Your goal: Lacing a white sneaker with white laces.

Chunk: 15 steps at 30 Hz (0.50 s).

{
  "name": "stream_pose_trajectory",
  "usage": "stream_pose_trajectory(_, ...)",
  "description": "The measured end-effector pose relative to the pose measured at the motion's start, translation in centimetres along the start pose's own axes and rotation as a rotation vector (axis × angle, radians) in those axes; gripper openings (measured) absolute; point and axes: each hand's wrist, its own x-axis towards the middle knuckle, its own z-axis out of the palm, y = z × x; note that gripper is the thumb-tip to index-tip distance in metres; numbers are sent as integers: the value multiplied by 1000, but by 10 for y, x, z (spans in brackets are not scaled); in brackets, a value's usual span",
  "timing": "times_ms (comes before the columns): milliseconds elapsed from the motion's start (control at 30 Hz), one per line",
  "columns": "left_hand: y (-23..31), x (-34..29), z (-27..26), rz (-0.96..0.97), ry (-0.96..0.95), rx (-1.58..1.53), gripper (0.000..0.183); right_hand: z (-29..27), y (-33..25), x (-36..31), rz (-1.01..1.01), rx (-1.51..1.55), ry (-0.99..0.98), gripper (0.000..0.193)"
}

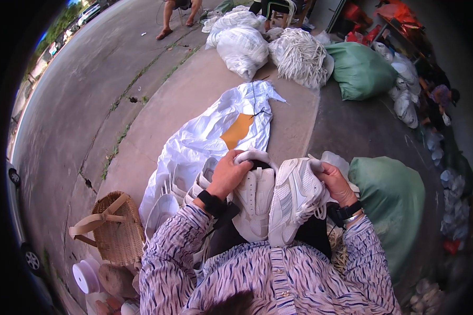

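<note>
Two white sneakers rest side by side over my lap, toes toward me. My left hand [228, 176] is closed on the heel collar of the left sneaker [255, 205], whose eyelets show no lace. My right hand [336, 182] grips the heel collar of the right sneaker [293, 194], which has white laces hanging at its side. The fingertips inside both collars are hidden. Beside my left forearm, several more white shoes [160, 212] stand in a row on a white woven sack [189, 137] with an orange patch.
A wicker basket [122, 231] and a white spool [86, 277] are at the left. A green sack [389, 202] stands by my right arm. Further off lie white bags [242, 50], a bundle of white laces [299, 58] and another green sack [362, 71]. A person's legs [169, 18] show beyond.
</note>
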Motion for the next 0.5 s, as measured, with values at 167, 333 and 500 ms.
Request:
stream_pose_trajectory(167,8,11,-51,206,487,-895,22,10,-16,1,10,-138,31,34)
stream_pose_trajectory(333,10,12,-125,121,124,-1298,43,31,-28,28,-23,-372,-22,33)
stream_pose_trajectory(500,24,5,-63,234,-115,-479,35,51,-28,61,87,-489,-50,30)
